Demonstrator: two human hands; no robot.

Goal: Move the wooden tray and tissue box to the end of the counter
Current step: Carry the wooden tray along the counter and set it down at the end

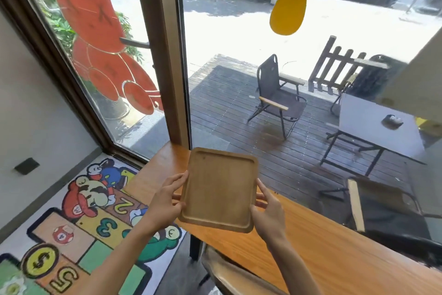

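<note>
A rectangular wooden tray (pixel 218 189) with rounded corners and a raised rim is held above the orange wooden counter (pixel 311 242), near the counter's far end by the window. My left hand (pixel 165 204) grips the tray's left edge, thumb on top. On the opposite edge, my right hand (pixel 269 213) holds the same way. The tray is empty and tilted slightly toward me. No tissue box is in view.
The counter runs along a large glass window (pixel 263 79) and ends at the brown window frame (pixel 167 55). A wooden stool seat (pixel 229 273) sits under the counter's near edge. A colourful cartoon floor mat (pixel 79 223) lies at the left.
</note>
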